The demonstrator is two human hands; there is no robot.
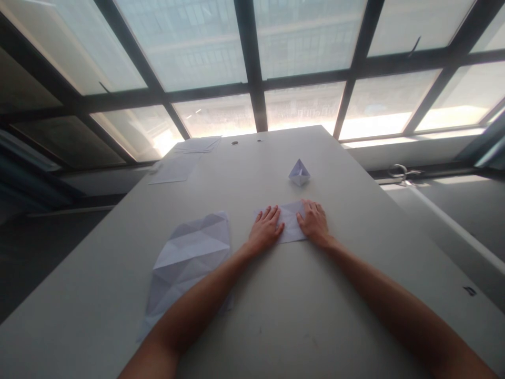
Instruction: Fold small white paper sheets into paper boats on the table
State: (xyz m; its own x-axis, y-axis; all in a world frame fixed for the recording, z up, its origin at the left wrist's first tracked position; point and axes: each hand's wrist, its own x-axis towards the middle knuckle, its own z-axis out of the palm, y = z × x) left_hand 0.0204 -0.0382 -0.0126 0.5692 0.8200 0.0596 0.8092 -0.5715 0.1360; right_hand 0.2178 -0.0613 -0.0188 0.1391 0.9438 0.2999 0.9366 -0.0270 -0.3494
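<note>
A creased sheet of white paper (291, 223) lies flat on the table between and under my hands. My left hand (266, 227) rests palm down on its left part, fingers stretched out and apart. On its right part my right hand (313, 221) presses flat, the thumb pointing inward. The edges beneath both palms are hidden. Just beyond the hands stands a small folded paper boat (299, 173). To the left, a larger sheet with many fold lines (191, 252) lies partly behind my left forearm.
The white table (244, 179) narrows away towards large framed windows (300, 42). Loose sheets of paper (197, 145) lie at its far left corner. Two small dark spots or holes mark the far end. A pale rail (457, 221) runs beyond the right edge.
</note>
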